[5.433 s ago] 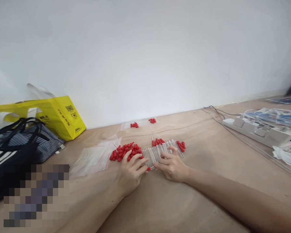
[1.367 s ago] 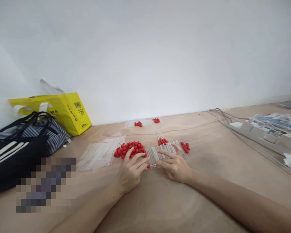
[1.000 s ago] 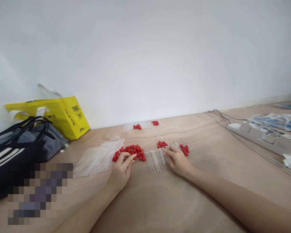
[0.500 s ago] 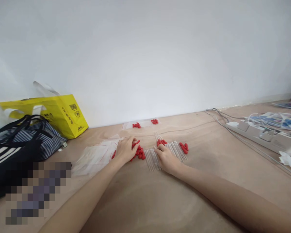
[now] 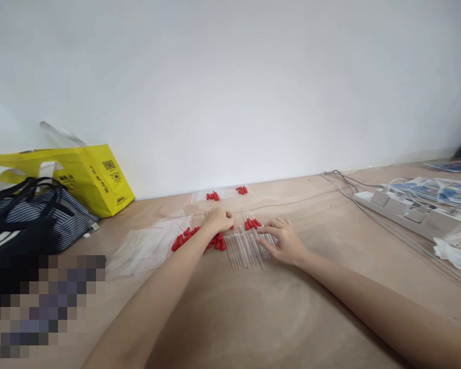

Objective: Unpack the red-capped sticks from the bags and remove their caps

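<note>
My left hand (image 5: 218,219) reaches past the pile of red caps (image 5: 192,239), its fingers curled down at the pile's far edge; what they hold, if anything, is hidden. My right hand (image 5: 283,241) lies flat with fingers spread on the right end of a row of clear thin tubes (image 5: 244,250). Just beyond the row sits a small bunch of tubes with red caps (image 5: 252,222). The red caps that lay right of the row are hidden under my right hand.
The floor is tan. Clear zip bags (image 5: 146,247) lie left of the pile, and another bag with red caps (image 5: 226,193) sits by the wall. A yellow bag (image 5: 90,177) and a striped bag (image 5: 26,225) stand left. A power strip (image 5: 411,210), cables and papers (image 5: 440,187) are right.
My left hand has moved from the near side of the red pile across it to its far edge. My right hand slid right along the tubes and spread flat.
</note>
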Demonstrator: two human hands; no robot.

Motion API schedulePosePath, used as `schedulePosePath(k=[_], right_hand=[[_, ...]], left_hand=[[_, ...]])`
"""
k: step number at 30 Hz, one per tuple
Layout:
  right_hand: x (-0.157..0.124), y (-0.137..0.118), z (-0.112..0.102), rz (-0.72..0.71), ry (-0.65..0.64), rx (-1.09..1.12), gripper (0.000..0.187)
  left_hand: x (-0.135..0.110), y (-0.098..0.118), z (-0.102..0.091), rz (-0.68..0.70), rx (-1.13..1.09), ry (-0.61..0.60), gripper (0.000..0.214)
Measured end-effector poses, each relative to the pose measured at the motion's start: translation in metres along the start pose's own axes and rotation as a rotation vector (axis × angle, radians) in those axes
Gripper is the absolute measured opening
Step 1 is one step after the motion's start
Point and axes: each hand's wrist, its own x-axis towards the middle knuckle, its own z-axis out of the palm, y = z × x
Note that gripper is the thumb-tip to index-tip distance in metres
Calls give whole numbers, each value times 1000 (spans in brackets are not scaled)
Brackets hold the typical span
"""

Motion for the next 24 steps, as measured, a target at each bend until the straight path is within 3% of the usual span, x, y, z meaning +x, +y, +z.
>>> schedulePosePath(k=[4, 7, 14, 19, 24], right_hand=[[-8, -2, -9, -197, -132, -3, 65], [-10, -6, -8, -285, -185, -5, 78], [-5, 1, 3, -277, -144, -78, 62], [-5, 1, 5, -244, -117, -78, 62], [-8, 2, 6, -215, -85, -44, 58]], left_hand=[[18, 22, 15, -75, 0, -64, 24], [27, 30, 21, -109, 19, -88, 25], [39, 39, 23, -114, 43, -122, 24], [41, 45, 24, -132, 22, -160, 22], [40, 30, 5, -109, -66, -152, 28]])
